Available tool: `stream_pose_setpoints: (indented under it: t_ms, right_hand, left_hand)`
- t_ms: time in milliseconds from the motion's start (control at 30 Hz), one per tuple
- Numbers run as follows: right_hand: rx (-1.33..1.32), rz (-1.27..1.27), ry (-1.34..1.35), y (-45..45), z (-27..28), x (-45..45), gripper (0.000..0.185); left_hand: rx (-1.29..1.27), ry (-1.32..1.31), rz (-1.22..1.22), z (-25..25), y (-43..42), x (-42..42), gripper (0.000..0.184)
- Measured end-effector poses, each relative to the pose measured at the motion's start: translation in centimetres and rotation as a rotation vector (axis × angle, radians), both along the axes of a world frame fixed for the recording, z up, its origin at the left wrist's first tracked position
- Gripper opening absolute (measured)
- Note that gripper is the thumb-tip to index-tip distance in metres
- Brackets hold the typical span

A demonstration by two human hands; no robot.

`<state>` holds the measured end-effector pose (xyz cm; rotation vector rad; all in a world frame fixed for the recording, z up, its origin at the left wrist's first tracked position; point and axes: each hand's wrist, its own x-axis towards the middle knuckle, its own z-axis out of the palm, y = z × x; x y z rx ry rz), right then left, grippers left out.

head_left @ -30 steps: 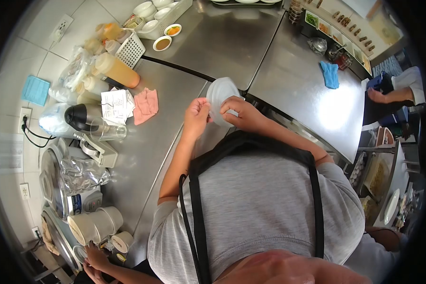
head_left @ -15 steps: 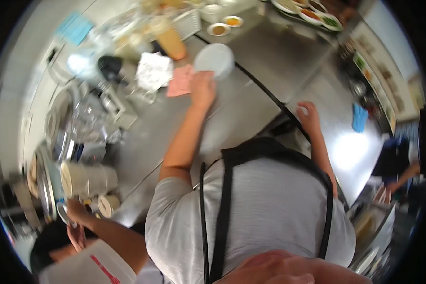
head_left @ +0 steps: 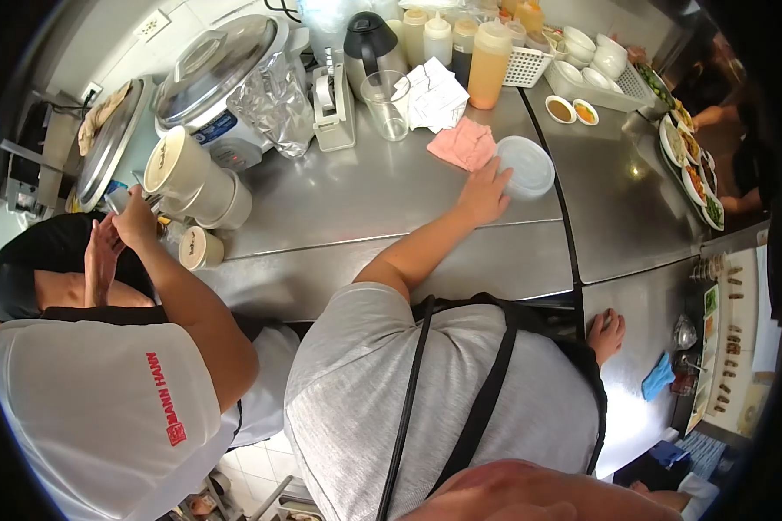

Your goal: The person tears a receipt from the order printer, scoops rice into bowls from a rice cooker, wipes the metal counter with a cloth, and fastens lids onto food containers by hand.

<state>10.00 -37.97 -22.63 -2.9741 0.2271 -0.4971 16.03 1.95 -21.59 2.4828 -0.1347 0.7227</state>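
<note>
My left hand (head_left: 485,192) has its fingers closed on the near-left edge of a round translucent plastic container (head_left: 530,169), which sits on the steel counter. A crumpled pink cloth (head_left: 462,144) lies just beyond my fingers, beside white paper slips (head_left: 434,95). My right hand (head_left: 606,335) rests on the counter to the right, fingers apart, holding nothing. What lies inside the container is too faint to tell.
A co-worker's hands (head_left: 130,221) handle a small grey object at left, near stacked tubs (head_left: 195,178). Behind stand a rice cooker (head_left: 217,74), a tape dispenser (head_left: 333,108), a clear cup (head_left: 388,106) and sauce bottles (head_left: 490,65). Plated food (head_left: 691,165) and a blue cloth (head_left: 659,376) are at right.
My view has turned, so the counter appears rotated. My left hand stays at the container. My right hand, raised with curled fingers before, now rests on the counter.
</note>
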Motion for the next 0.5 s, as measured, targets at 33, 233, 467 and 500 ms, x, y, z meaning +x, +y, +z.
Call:
stream_pose_setpoints:
  t_ms: [33, 233, 467, 500]
  right_hand:
    - [0.001, -0.001, 0.001, 0.0, -0.1, 0.1, 0.037]
    - [0.017, -0.008, 0.026, 0.2, 0.5, 0.0, 0.036]
    - [0.098, 0.055, -0.068, 0.0, 0.3, -0.1, 0.033]
    - [0.120, 0.049, -0.078, 0.2, 0.5, -0.1, 0.032]
  left_hand:
    - [0.002, 0.000, 0.012, -0.1, 0.0, 0.0, 0.055]
    - [-0.025, 0.040, 0.035, 0.1, -0.1, -0.1, 0.057]
    - [0.037, 0.062, 0.061, -1.1, -0.2, 0.8, 0.059]
    - [0.032, 0.085, 0.042, -0.9, -0.2, 0.8, 0.058]
